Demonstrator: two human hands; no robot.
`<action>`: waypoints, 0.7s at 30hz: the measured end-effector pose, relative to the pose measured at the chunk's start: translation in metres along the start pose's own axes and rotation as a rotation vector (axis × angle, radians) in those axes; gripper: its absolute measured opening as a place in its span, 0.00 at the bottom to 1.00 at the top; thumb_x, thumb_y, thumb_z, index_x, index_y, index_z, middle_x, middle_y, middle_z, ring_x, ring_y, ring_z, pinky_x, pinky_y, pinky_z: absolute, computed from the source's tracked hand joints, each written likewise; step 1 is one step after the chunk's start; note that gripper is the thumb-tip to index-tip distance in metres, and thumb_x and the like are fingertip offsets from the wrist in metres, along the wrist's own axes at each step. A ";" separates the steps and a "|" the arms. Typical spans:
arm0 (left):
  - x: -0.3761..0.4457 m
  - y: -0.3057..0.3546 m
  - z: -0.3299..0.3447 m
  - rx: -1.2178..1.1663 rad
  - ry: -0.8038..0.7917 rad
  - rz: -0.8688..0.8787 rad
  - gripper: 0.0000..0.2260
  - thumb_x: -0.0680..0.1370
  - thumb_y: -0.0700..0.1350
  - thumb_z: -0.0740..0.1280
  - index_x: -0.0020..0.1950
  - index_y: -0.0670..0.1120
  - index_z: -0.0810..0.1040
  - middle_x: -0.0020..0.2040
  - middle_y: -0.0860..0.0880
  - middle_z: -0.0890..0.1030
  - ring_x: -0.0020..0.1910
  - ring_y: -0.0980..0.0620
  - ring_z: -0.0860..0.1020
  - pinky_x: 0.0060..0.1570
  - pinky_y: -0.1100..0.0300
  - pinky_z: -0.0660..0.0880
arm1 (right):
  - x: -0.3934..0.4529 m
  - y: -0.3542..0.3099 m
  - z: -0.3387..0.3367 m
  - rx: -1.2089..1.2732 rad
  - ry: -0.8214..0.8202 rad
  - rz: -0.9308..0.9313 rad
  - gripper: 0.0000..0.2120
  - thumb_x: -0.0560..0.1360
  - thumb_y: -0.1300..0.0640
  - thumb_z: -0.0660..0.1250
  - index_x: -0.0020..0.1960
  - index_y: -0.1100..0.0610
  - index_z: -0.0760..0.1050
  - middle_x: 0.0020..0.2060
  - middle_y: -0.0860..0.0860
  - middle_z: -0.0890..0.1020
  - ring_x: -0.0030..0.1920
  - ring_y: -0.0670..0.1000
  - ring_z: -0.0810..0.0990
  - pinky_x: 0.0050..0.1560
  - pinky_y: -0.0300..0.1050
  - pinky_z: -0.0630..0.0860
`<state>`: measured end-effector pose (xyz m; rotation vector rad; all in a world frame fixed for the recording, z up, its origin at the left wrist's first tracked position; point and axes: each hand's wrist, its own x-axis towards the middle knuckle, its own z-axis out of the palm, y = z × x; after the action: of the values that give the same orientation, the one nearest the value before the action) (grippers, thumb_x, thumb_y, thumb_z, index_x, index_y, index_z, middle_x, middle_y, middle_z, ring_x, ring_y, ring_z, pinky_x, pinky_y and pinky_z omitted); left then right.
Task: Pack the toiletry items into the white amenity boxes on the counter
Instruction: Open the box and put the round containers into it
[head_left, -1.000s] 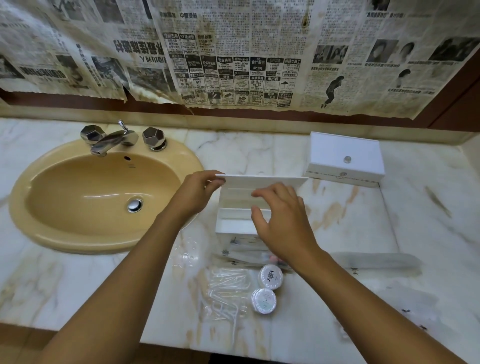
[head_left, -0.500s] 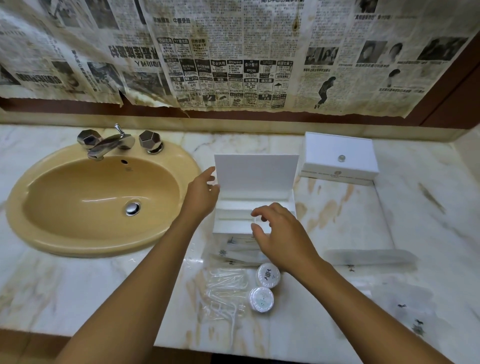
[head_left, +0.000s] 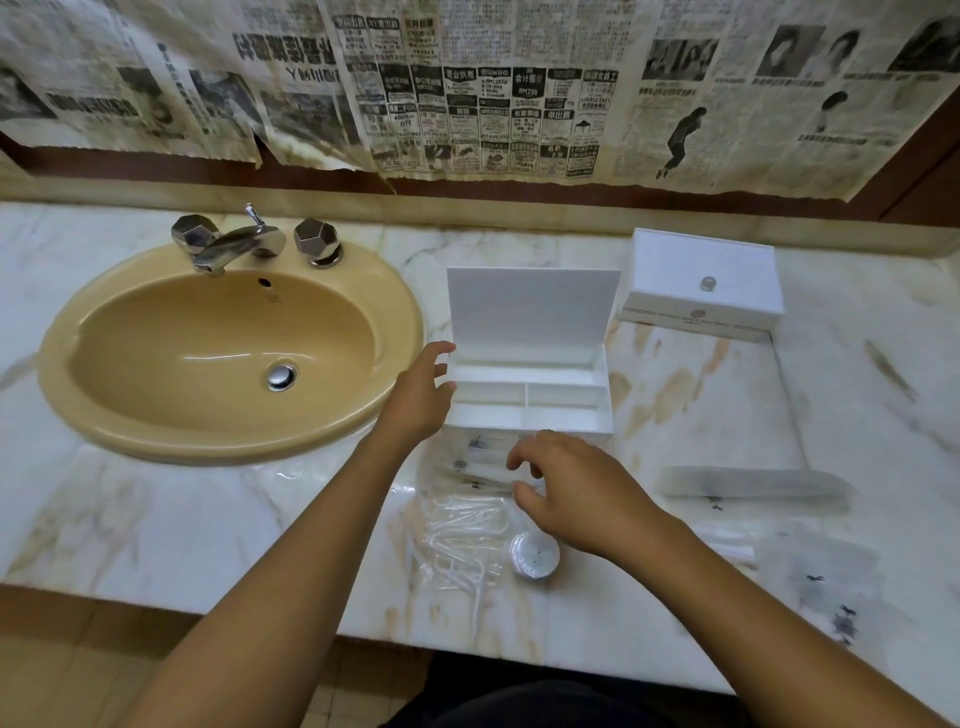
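Now | we steady the open amenity box (head_left: 527, 400) with our left hand (head_left: 423, 397), fingers spread, empty | right hand (head_left: 574, 496), fingers loosely curled, holding nothing, hovers over sachets (head_left: 478, 465) just near of box, long axes left-right | right hand nearer.

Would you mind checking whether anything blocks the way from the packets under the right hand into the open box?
Nothing visible does. The open box has its lid upright at the back, its compartments look empty, and the right hand hovers over the packets just in front of it.

Two white boxes (head_left: 530, 400), one round container (head_left: 535, 557)
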<state>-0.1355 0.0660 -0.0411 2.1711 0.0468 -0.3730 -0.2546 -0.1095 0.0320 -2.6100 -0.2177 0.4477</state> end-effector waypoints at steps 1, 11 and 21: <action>-0.001 -0.001 0.000 -0.011 -0.001 -0.001 0.19 0.82 0.37 0.61 0.71 0.53 0.68 0.68 0.46 0.73 0.69 0.53 0.70 0.45 0.56 0.73 | -0.002 -0.001 0.002 -0.014 -0.022 0.001 0.14 0.77 0.49 0.61 0.62 0.48 0.72 0.55 0.46 0.75 0.54 0.50 0.75 0.52 0.44 0.73; -0.007 -0.004 -0.002 -0.124 -0.053 -0.019 0.22 0.83 0.38 0.59 0.75 0.55 0.66 0.73 0.47 0.69 0.72 0.54 0.67 0.40 0.61 0.73 | -0.016 -0.004 0.022 -0.288 -0.253 -0.095 0.26 0.72 0.43 0.69 0.66 0.49 0.68 0.60 0.49 0.72 0.57 0.54 0.75 0.51 0.48 0.70; -0.017 -0.005 -0.009 -0.236 -0.172 -0.016 0.26 0.82 0.35 0.57 0.78 0.55 0.61 0.77 0.54 0.62 0.76 0.58 0.60 0.46 0.63 0.74 | -0.013 -0.002 0.032 -0.312 -0.278 -0.107 0.17 0.71 0.58 0.69 0.60 0.55 0.72 0.56 0.52 0.72 0.48 0.55 0.76 0.40 0.47 0.72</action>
<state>-0.1506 0.0780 -0.0358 1.9007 0.0113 -0.5346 -0.2781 -0.0966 0.0103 -2.8096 -0.5576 0.7943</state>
